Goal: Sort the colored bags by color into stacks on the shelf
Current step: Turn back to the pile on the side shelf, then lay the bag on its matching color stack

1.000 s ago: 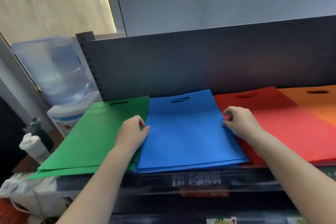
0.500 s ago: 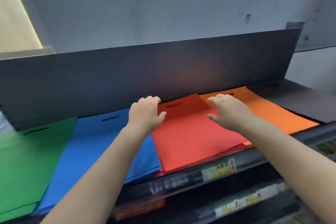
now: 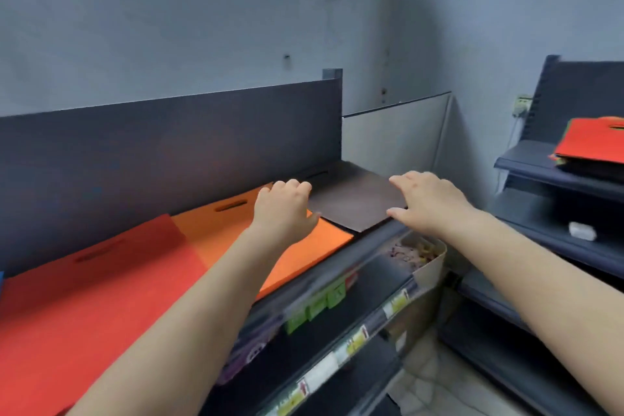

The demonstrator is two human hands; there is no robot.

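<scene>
Now both hands reach the brown bag (image 3: 354, 203) at the far right end of the shelf (image 3: 378, 243): the left hand (image 3: 283, 209), fingers curled, sits at its left edge over the orange bag (image 3: 216, 230); the right hand (image 3: 429, 203), fingers spread and straight, lies on its right edge. Left of the orange stack lies the red bag (image 3: 84, 297), all flat against the dark back panel (image 3: 152, 152). On a second shelf unit (image 3: 540, 172) at far right, another red bag (image 3: 591, 142) tops a mixed pile.
</scene>
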